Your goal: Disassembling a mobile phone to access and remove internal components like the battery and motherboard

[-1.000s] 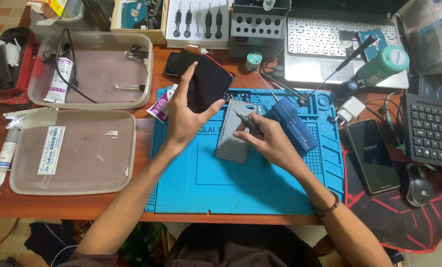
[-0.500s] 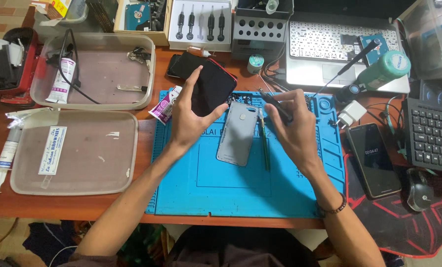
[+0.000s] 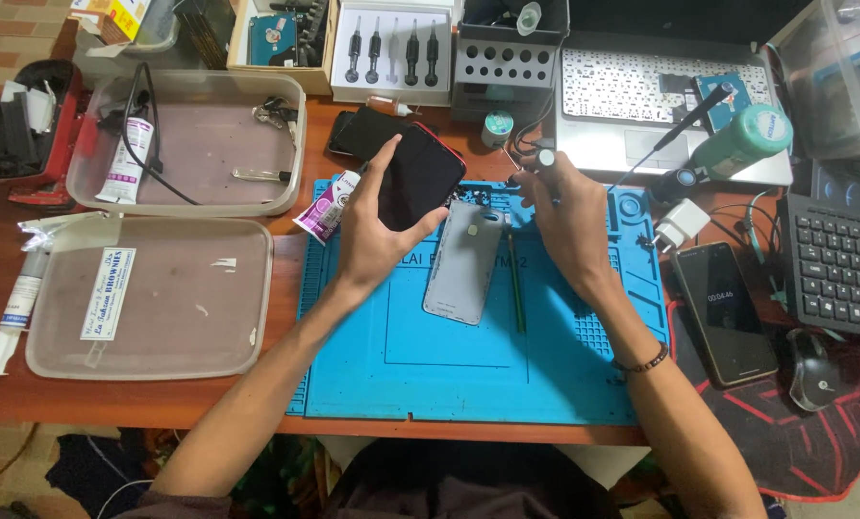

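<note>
Here phone [image 3: 420, 178] tilted, top pointing up-right

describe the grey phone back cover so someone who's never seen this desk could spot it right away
Find the blue mat in the middle of the desk. The back cover lies flat on its upper middle, between the left hand and the right hand, just left of a thin green stick. Unlike the black-screened phones around it, it is plain grey.

Black phone [image 3: 418, 178] tilted above mat
</note>
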